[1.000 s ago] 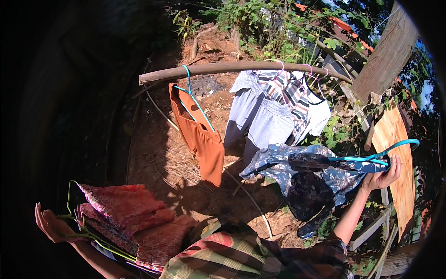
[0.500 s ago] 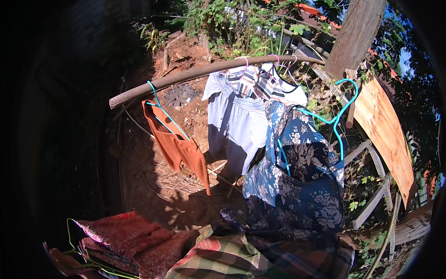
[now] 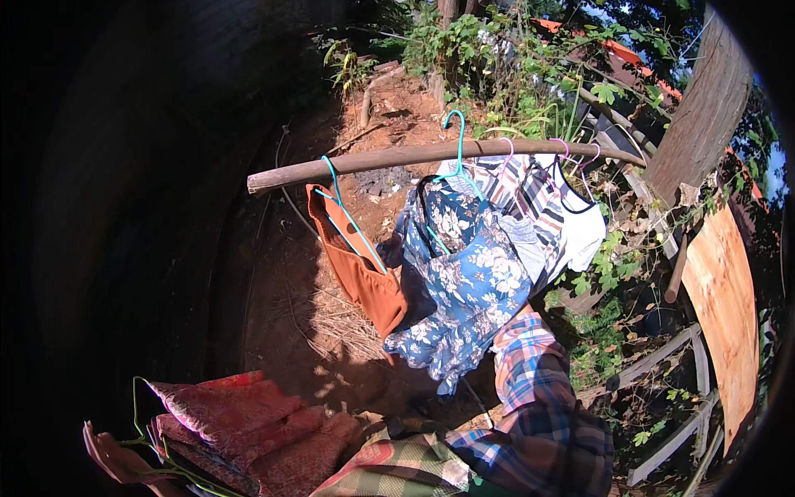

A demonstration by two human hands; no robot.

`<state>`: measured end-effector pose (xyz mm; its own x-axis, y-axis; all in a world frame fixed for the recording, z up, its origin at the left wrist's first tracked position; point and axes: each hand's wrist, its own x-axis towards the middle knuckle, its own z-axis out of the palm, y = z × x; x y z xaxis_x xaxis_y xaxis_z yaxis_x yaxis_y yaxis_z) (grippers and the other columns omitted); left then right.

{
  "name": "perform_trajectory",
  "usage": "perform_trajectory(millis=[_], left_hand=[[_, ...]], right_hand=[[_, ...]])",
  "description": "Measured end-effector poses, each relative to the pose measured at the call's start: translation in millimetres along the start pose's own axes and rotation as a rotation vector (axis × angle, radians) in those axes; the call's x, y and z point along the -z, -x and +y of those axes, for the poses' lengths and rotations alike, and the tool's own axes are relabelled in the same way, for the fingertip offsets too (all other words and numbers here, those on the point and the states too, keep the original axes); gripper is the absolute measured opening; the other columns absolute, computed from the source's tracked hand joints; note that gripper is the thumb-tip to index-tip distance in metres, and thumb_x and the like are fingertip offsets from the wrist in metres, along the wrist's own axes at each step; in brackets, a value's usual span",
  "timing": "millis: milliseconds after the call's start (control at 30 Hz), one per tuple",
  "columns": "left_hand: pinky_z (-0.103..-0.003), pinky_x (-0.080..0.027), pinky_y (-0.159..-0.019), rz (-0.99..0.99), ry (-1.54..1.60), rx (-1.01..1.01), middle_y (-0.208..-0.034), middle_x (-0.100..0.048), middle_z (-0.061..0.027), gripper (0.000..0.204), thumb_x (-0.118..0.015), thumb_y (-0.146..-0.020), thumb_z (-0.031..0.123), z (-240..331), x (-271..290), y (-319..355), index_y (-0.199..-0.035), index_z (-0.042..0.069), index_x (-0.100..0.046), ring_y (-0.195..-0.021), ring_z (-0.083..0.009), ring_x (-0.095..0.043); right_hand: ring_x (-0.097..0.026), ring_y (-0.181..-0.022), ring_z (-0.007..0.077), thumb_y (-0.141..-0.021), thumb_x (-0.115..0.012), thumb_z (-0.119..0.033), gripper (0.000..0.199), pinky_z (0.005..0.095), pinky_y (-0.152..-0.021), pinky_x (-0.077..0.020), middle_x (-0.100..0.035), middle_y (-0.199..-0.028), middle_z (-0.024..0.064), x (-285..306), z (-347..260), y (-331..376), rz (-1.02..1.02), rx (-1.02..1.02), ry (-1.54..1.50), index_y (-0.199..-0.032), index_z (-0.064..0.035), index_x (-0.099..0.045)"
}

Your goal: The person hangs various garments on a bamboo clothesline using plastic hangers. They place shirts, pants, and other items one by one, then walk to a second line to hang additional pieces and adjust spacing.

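Note:
A blue floral dress on a turquoise hanger is up in front of a wooden pole, the hook rising above the pole. My right forearm, in a plaid sleeve, reaches up behind the dress; only the wrist of my right hand shows, and the fingers are hidden by the cloth it holds up. At the lower left my left hand has its fingers stretched out. Beside it, red patterned garments on thin green hangers lie over my left arm.
The wooden pole slants up to a tree trunk. An orange garment hangs on its left part. Striped and white tops hang farther right. A pale wooden slab leans at the right, near grey slats.
The floral dress and its hanger have moved left and up to the pole, now covering much of the grey garment. My right forearm has come into sight below it. The view has shifted left.

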<state>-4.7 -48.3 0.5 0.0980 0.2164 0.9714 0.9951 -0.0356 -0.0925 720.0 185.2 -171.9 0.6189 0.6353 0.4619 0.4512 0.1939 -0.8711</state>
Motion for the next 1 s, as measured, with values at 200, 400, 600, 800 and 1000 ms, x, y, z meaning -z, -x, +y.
perform_trajectory(millis=[200,400,600,800,1000], left_hand=[[-0.026,-0.051,-0.065,0.137,-0.209,0.001,-0.105,-0.059,-0.0172,0.02,-0.049,-0.09,-0.001,27.2,-3.1,-15.7,-0.108,-0.006,-0.056,-0.08,-0.0206,-0.06],[-0.022,-0.042,-0.051,0.137,0.019,-0.005,-0.093,-0.057,-0.0119,0.022,-0.042,-0.094,0.008,47.8,-11.5,-20.4,-0.108,-0.003,-0.055,-0.047,-0.0075,-0.043],[-0.021,-0.039,-0.047,0.166,0.089,0.051,-0.102,-0.057,-0.0135,0.02,-0.045,-0.094,0.009,48.8,-17.9,-22.7,-0.107,0.0,-0.056,-0.048,-0.0077,-0.045],[-0.021,-0.04,-0.046,0.193,0.182,0.061,-0.101,-0.058,-0.0153,0.023,-0.045,-0.095,0.013,47.5,-21.3,-22.2,-0.108,-0.002,-0.055,-0.046,-0.0079,-0.043],[-0.019,-0.041,-0.045,0.226,0.303,0.082,-0.102,-0.056,-0.0171,0.02,-0.046,-0.093,0.008,42.3,-17.6,-14.7,-0.104,-0.004,-0.057,-0.049,-0.0074,-0.049]], right_hand=[[-0.057,-0.097,0.0259,-0.091,-0.049,-0.015,0.029,0.0355,-0.092,-0.0399,-0.062,-0.105,0.0132,-128.2,52.7,-50.7,-0.342,0.057,0.067,-0.115,-0.0003,-0.056],[-0.059,-0.095,0.0253,-0.091,-0.049,-0.015,0.029,0.0342,-0.09,-0.042,-0.063,-0.104,0.0131,-135.2,47.2,-77.3,-0.583,-0.041,0.292,-0.116,-0.0008,-0.056],[-0.057,-0.076,0.0147,-0.092,-0.049,-0.004,0.019,0.0253,-0.065,-0.0444,-0.06,-0.096,0.0117,-96.5,-128.7,57.4,-0.109,0.444,-0.336,-0.108,0.0043,-0.053],[-0.06,-0.072,0.0117,-0.09,-0.056,-0.016,0.022,0.0235,-0.064,-0.0467,-0.061,-0.086,0.0068,-145.0,-278.5,301.7,-1.607,0.172,-0.764,-0.101,0.0017,-0.062],[-0.055,-0.076,0.0069,-0.087,-0.061,-0.015,0.024,0.0218,-0.069,-0.046,-0.057,-0.08,0.0017,-144.4,-336.5,407.6,-2.135,-0.371,-0.791,-0.103,-0.0016,-0.049]])
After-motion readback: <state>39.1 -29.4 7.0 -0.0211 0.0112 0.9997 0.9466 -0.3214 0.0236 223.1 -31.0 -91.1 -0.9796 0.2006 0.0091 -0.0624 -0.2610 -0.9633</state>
